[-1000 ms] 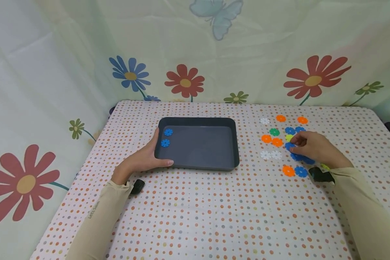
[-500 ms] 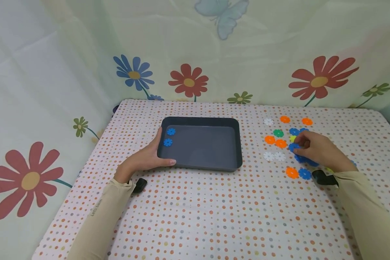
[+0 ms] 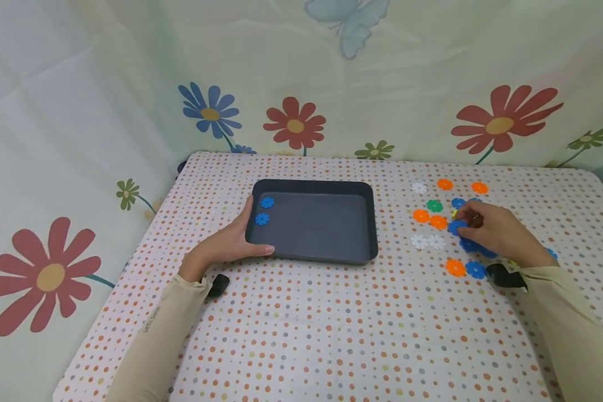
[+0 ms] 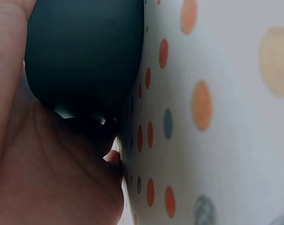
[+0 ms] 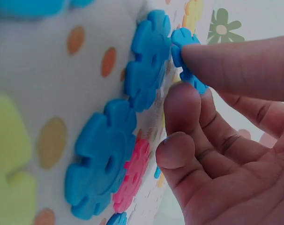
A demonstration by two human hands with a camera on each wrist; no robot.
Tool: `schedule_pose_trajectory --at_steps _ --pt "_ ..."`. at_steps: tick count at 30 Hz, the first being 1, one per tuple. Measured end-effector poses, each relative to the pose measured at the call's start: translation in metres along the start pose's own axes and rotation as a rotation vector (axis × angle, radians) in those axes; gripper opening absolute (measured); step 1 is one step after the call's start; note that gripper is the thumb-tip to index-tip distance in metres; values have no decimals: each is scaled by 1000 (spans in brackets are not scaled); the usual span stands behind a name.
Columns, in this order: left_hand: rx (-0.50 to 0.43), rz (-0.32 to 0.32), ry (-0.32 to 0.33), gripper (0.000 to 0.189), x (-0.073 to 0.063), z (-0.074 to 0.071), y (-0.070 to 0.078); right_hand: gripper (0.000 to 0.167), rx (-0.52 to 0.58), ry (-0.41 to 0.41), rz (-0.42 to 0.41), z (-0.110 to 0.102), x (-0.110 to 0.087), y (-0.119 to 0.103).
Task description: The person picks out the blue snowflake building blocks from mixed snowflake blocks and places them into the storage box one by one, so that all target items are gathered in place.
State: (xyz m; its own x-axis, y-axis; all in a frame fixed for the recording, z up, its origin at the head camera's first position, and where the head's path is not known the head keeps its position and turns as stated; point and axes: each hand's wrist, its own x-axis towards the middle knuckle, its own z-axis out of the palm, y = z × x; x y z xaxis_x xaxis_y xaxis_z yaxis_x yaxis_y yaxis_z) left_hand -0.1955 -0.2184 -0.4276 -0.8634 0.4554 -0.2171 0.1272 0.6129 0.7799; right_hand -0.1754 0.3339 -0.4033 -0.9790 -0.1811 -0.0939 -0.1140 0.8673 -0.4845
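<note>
Blue snowflake disc at the left edge of the scattered pieces, on the right side of the table; right hand pinches it by its edge, thumb to fingertips, other fingers curled in. Whether it is wholly clear of the cloth, cannot tell. Hold looks shallow: thin notched rim, little of it covered, so a tilt or looser pinch could let it slip out. Just under the hand, more blue discs lie close together, a pink disc beside them in the right wrist view; low knuckles could drag these, or a notch could catch a neighbour and bring it along. Yellow disc half hidden behind the fingers, likewise easily nudged. Left of the hand, orange discs and white discs lie flat; a low sweep across would probably scatter them. Further left, grey tray, well apart, with two blue discs near its left wall. Left hand holds the near-left corner, thumb along the near side, fingers at the left wall. Pressure on that one corner might swing the tray on the dotted cloth and slide the pair inside.
</note>
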Motion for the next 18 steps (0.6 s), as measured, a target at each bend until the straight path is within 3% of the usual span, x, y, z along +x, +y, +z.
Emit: schedule_pose_trajectory --at_steps 6,12,18 --pt "2 -10 -5 142 0 0 0 13 1 38 -7 -3 -1 -3" --pt "-3 -3 -5 143 -1 0 2 17 42 52 31 -5 -1 -8" --pt "6 -6 -8 143 -1 -1 4 18 96 59 4 -5 -1 -16"
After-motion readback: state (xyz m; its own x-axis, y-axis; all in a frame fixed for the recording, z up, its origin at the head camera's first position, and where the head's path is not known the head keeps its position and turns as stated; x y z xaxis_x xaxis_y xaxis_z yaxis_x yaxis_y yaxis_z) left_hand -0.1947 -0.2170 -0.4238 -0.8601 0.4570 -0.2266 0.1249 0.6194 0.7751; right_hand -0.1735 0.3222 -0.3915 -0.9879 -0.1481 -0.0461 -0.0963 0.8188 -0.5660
